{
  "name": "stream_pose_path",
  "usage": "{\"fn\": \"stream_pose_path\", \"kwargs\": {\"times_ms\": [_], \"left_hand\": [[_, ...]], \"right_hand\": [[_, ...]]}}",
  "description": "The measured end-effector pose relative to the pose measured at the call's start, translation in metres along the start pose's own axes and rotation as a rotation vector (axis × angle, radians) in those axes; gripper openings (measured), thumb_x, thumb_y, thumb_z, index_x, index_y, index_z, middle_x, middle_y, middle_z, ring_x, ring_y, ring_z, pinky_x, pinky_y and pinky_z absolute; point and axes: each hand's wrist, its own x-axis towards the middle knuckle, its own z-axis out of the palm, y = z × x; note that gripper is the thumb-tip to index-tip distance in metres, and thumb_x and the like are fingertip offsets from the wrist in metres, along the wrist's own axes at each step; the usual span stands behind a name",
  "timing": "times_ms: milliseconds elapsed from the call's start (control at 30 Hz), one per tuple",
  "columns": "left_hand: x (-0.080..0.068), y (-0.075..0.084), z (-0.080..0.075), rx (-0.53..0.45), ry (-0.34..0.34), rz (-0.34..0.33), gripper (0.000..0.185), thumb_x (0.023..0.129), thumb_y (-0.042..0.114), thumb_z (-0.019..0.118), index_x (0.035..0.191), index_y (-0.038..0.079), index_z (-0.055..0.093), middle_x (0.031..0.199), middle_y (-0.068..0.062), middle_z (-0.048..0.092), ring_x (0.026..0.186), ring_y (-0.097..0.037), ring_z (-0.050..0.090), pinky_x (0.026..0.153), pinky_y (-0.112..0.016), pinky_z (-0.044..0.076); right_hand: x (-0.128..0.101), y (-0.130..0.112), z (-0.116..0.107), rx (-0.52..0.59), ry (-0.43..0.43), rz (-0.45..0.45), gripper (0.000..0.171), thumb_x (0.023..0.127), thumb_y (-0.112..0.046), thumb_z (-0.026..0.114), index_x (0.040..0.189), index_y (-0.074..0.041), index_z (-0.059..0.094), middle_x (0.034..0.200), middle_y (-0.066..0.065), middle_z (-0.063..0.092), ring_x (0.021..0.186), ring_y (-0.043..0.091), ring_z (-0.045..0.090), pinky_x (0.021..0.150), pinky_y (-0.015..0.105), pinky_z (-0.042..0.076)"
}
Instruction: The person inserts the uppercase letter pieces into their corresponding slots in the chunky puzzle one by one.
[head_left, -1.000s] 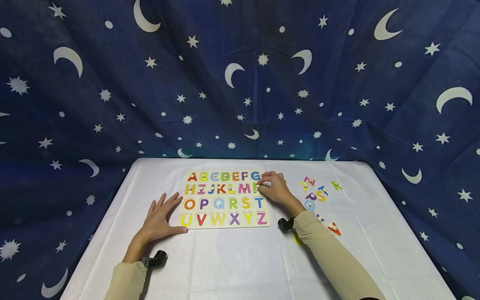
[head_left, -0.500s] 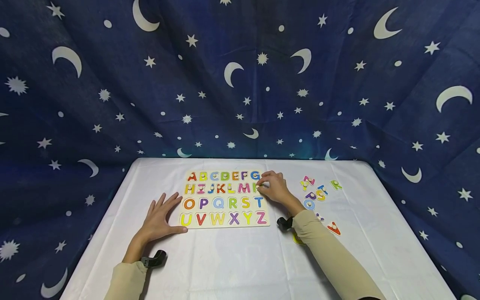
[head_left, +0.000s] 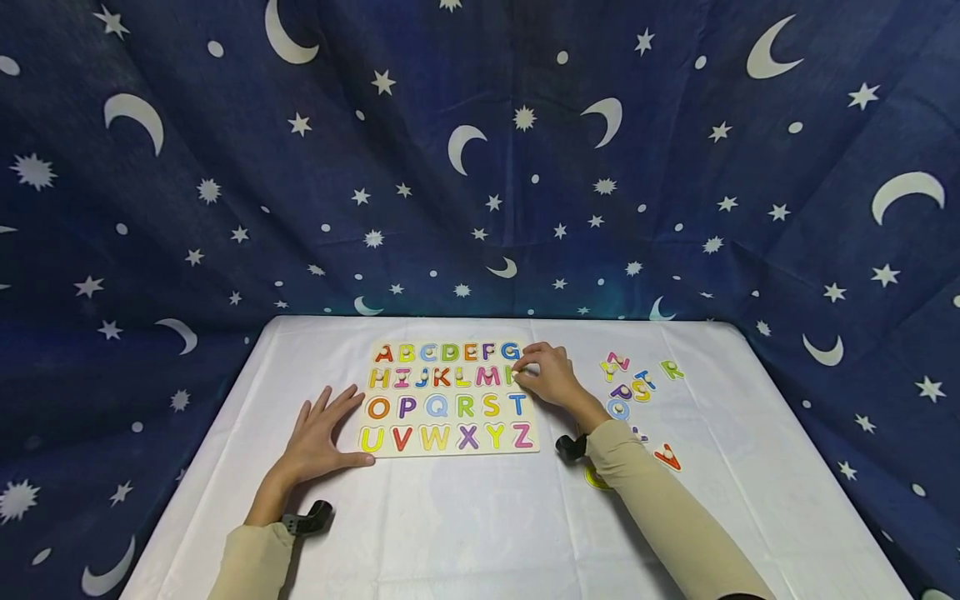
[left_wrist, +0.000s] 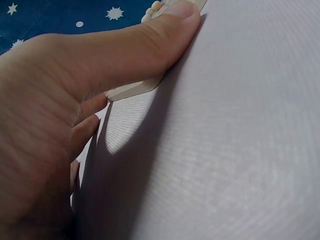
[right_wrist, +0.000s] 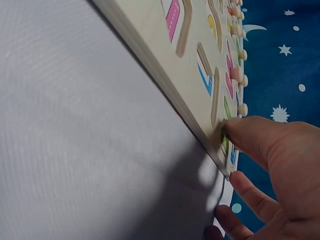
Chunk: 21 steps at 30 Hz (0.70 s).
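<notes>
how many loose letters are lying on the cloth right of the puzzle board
About 9 show. Seven cluster beside the right hand: pink, yellow, blue T, S, P, Q, green R. Red one and yellow one flank the sleeve, which may hide more.

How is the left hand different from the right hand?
The left hand lies flat with fingers spread, thumb against the near left corner of the letter board; the right hand is curled, fingertips pinching at the slot after M on the board's right edge. The left hand rests mostly on the white tablecloth; the right hand reaches over the board beside loose letters. Both wear beige sleeves.
</notes>
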Motion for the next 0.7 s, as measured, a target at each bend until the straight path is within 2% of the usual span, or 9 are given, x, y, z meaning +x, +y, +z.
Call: {"fn": "stream_pose_path", "kwargs": {"times_ms": [133, 333, 467, 600, 700], "left_hand": [[0.000, 0.001, 0.000, 0.000, 0.012, 0.010, 0.112, 0.062, 0.059, 0.092, 0.152, 0.009, 0.049, 0.163, -0.017, 0.037, 0.153, -0.049, 0.012, 0.121, -0.069, 0.001], [-0.001, 0.001, -0.001, -0.006, 0.006, 0.001, 0.112, 0.061, 0.058, 0.092, 0.152, 0.009, 0.049, 0.163, -0.017, 0.037, 0.154, -0.049, 0.011, 0.122, -0.068, 0.000], [0.000, 0.000, 0.000, 0.002, -0.012, -0.017, 0.113, 0.061, 0.059, 0.092, 0.153, 0.010, 0.048, 0.164, -0.015, 0.035, 0.155, -0.047, 0.010, 0.122, -0.067, -0.001], [0.000, -0.002, 0.002, 0.009, -0.015, -0.018, 0.114, 0.061, 0.061, 0.091, 0.154, 0.011, 0.047, 0.164, -0.015, 0.035, 0.154, -0.047, 0.010, 0.122, -0.067, -0.001], [0.000, -0.003, 0.001, 0.006, -0.012, -0.013, 0.114, 0.061, 0.061, 0.091, 0.154, 0.012, 0.047, 0.164, -0.015, 0.035, 0.154, -0.047, 0.010, 0.122, -0.067, -0.001]], "right_hand": [[-0.002, 0.002, -0.004, -0.003, -0.024, -0.035, 0.014, 0.091, -0.022, 0.079, 0.103, -0.016, 0.080, 0.136, 0.016, 0.060, 0.120, 0.041, 0.049, 0.101, 0.060, 0.041], [-0.014, 0.007, -0.018, 0.059, -0.047, -0.109, 0.037, 0.091, -0.022, 0.080, 0.126, -0.015, 0.073, 0.135, 0.014, 0.063, 0.119, 0.035, 0.050, 0.104, 0.056, 0.041], [-0.027, 0.016, -0.031, 0.099, -0.056, -0.158, 0.044, 0.092, -0.023, 0.080, 0.133, -0.015, 0.068, 0.136, 0.011, 0.065, 0.119, 0.034, 0.053, 0.102, 0.053, 0.043], [-0.046, 0.024, -0.045, 0.102, -0.079, -0.122, 0.044, 0.091, -0.027, 0.081, 0.132, -0.021, 0.068, 0.136, 0.005, 0.066, 0.120, 0.033, 0.055, 0.102, 0.054, 0.047], [-0.061, 0.029, -0.056, 0.094, -0.101, -0.101, 0.045, 0.090, -0.028, 0.081, 0.132, -0.021, 0.068, 0.134, 0.002, 0.066, 0.120, 0.033, 0.056, 0.103, 0.056, 0.048]]}}
